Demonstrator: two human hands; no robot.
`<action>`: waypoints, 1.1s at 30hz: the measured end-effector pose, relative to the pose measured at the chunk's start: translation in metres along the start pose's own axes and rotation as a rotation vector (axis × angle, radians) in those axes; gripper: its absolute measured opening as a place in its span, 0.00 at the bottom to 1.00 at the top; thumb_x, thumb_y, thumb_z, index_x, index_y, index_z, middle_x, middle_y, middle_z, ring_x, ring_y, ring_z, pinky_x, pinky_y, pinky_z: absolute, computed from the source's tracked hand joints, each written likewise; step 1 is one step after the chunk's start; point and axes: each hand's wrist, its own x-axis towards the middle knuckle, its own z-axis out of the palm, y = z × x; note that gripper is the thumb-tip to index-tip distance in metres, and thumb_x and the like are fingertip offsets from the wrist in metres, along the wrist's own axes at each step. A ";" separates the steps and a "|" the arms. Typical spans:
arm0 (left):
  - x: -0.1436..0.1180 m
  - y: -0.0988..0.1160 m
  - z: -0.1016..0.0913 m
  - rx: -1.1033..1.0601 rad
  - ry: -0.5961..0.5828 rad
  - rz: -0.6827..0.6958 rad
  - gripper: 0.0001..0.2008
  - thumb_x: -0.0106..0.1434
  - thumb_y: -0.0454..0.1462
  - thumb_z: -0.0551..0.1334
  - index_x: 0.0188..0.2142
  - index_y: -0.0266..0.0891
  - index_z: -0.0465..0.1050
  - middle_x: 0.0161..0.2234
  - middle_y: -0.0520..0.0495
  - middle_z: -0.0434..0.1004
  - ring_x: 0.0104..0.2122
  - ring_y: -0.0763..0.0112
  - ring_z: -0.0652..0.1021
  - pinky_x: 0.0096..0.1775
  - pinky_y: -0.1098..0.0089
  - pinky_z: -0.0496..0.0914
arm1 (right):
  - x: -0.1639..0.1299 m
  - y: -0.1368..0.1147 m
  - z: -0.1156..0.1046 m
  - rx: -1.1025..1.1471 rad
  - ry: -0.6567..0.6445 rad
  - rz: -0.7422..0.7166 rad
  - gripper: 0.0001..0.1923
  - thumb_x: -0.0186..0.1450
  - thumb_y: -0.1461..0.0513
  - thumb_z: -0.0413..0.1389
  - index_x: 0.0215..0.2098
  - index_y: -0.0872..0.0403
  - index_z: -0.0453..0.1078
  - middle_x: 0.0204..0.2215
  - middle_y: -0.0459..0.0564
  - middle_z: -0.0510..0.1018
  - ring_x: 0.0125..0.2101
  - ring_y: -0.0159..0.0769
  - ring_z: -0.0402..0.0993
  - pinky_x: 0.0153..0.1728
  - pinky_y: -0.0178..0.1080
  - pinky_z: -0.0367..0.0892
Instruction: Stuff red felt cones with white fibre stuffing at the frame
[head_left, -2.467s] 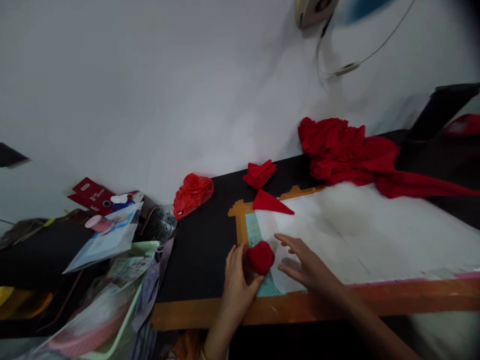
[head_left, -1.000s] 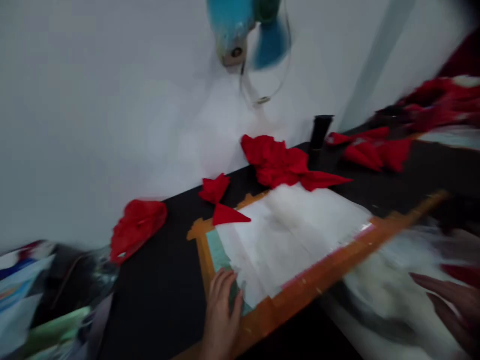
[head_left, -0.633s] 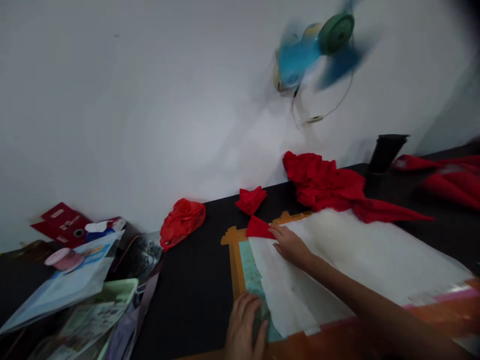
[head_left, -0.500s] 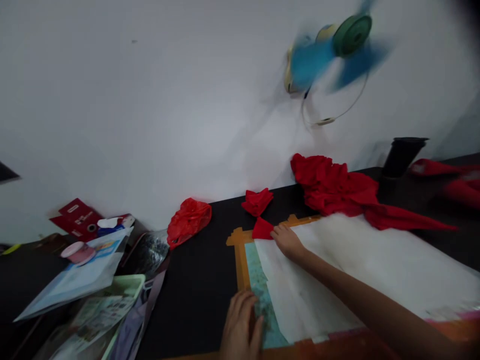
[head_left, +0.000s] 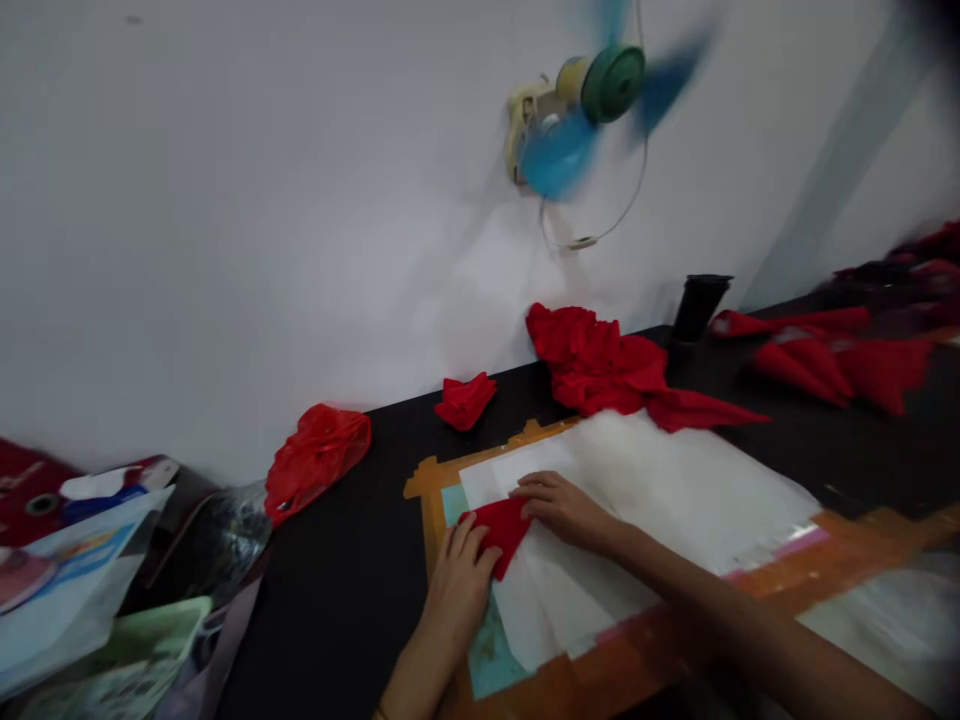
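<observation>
1. Left hand (head_left: 459, 578) flat on the near-left corner of the mat, fingers close together, fingertips pressing the near edge of a small red cloth piece (head_left: 499, 527).
2. Right hand (head_left: 562, 507) laid on the far side of the same piece, fingers bent and together, holding it down against the white paper sheet (head_left: 660, 500); not clear whether pinching or only pressing.
3. Red cloth piece lying partly on the white sheet, partly over the blue-green cutting mat (head_left: 491, 655), between both hands, touching both.
4. Mat bordered with orange tape (head_left: 420, 485), resting on the black table (head_left: 352, 560).
5. Further back: a small crumpled red piece (head_left: 466, 398), a big red cloth heap (head_left: 600, 365), a black cup (head_left: 696, 300), a red plastic bag (head_left: 319, 455) at the left.
6. On the wall, a spinning fan (head_left: 577, 120) with blue blades.
7. Possible trouble, as a judgement: thin paper likely to slide or wrinkle under uneven pressure, spoiling the cloth's position.
8. Air from the fan able to lift the light cloth or paper edge once a hand loosens.
</observation>
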 end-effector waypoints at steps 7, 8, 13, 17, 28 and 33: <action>0.019 -0.002 -0.017 -0.093 -0.124 -0.165 0.17 0.57 0.24 0.51 0.39 0.39 0.72 0.39 0.43 0.78 0.41 0.62 0.78 0.44 0.63 0.72 | -0.048 -0.013 -0.050 -0.261 0.164 0.316 0.13 0.67 0.66 0.50 0.48 0.51 0.71 0.52 0.54 0.75 0.49 0.46 0.69 0.48 0.51 0.66; 0.020 0.000 -0.024 -0.108 -0.101 -0.225 0.15 0.59 0.25 0.51 0.39 0.40 0.72 0.39 0.44 0.78 0.40 0.62 0.79 0.42 0.64 0.72 | -0.060 -0.008 -0.057 -0.296 0.147 0.395 0.16 0.65 0.65 0.53 0.51 0.51 0.69 0.53 0.56 0.74 0.49 0.48 0.69 0.47 0.52 0.66; 0.026 0.037 -0.051 -0.025 -0.038 -0.447 0.13 0.63 0.32 0.52 0.45 0.41 0.70 0.38 0.43 0.79 0.39 0.59 0.80 0.39 0.64 0.70 | -0.100 0.027 -0.071 -0.285 -0.050 0.752 0.23 0.59 0.70 0.53 0.52 0.54 0.71 0.51 0.59 0.75 0.47 0.53 0.72 0.44 0.51 0.66; 0.029 0.073 -0.045 -0.191 -0.327 -0.302 0.23 0.61 0.34 0.54 0.57 0.38 0.63 0.43 0.39 0.79 0.41 0.55 0.79 0.41 0.61 0.70 | -0.097 0.032 -0.065 -0.194 -0.008 0.861 0.16 0.64 0.66 0.47 0.46 0.57 0.73 0.42 0.58 0.79 0.40 0.46 0.76 0.39 0.43 0.67; 0.101 0.095 0.007 -0.546 -0.041 -0.222 0.16 0.56 0.27 0.58 0.44 0.38 0.72 0.43 0.43 0.73 0.41 0.63 0.74 0.46 0.64 0.67 | -0.064 -0.014 -0.040 0.248 0.015 0.728 0.16 0.63 0.63 0.48 0.45 0.53 0.72 0.37 0.50 0.82 0.35 0.39 0.79 0.37 0.37 0.69; 0.106 0.089 0.022 -0.564 -0.028 -0.279 0.12 0.52 0.24 0.56 0.32 0.38 0.72 0.33 0.46 0.74 0.36 0.64 0.73 0.43 0.65 0.66 | -0.070 -0.011 -0.049 0.220 0.029 0.616 0.32 0.59 0.69 0.46 0.62 0.50 0.59 0.51 0.52 0.76 0.45 0.38 0.77 0.45 0.40 0.70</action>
